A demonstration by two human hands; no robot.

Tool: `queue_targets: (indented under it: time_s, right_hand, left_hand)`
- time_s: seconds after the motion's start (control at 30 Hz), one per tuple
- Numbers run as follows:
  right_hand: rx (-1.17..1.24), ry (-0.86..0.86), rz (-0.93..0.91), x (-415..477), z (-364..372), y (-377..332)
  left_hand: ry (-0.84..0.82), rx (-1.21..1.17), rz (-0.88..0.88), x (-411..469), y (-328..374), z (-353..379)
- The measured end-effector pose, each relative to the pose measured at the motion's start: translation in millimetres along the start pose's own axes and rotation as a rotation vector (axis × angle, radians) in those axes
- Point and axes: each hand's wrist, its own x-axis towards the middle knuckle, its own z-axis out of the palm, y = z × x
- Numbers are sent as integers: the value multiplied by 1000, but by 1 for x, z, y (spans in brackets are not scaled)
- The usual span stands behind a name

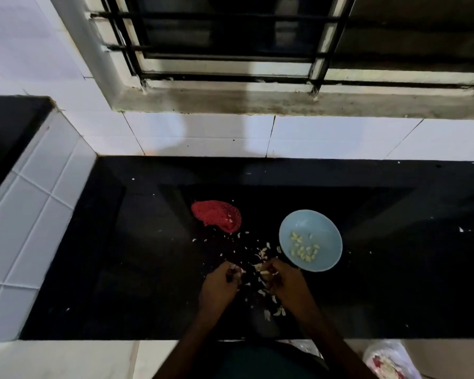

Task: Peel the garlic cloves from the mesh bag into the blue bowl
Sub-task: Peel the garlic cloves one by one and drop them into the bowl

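At the near edge of the view, a crumpled clear plastic bag [389, 361] with red and white contents lies below the desk's front edge, to the person's right. Both forearms reach out over the black, glossy desk [137, 269].

The left hand [221, 281] has its fingers curled in and grips a small garlic piece [236, 270] with pale, pinkish skin at the fingertips; its shape is too small to tell. The right hand [283, 280], just beside it but not touching, has its fingers drawn together and pinches a pale, smooth garlic clove [264, 272]. The clove's long axis runs about left to right, and its free end points toward the left hand.

Thin, papery white peel scraps [259, 255] are strewn on the desk between and around the hands, with more just nearer than the right wrist.

Just beyond the right hand sits the round, shallow blue bowl [312, 218], matte and smooth. A loose cluster of yellowish peeled cloves [304, 250] lies in its nearer half.

Farther back and to the left, apart from the bowl, the red mesh bag [216, 214] lies slumped flat, its open netting visible, its long axis running left to right.

Behind the desk rises a white tiled wall [340, 138] with dark grout lines. Above it is a stained concrete ledge [285, 101] and a window [230, 36] with dark metal bars.
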Motion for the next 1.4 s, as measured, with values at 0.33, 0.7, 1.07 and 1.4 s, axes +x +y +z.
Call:
queue_targets:
  time_s: [0.33,0.7,1.07,1.4]
  right_hand:
    - [-555,-81,-101,-6,27,-1]
    - [-961,-277,-129,1,42,-22]
    - [-995,-362,-182,8,44,-29]
    - [-1145,-454,-151,0,54,-37]
  left_hand:
    - [-23,2,-41,-7,-21,8]
    - [4,48,-7,-11,-24,8]
    - [-20,-11,-59,-8,-35,7]
    - [23,126,-49,-2,-32,6]
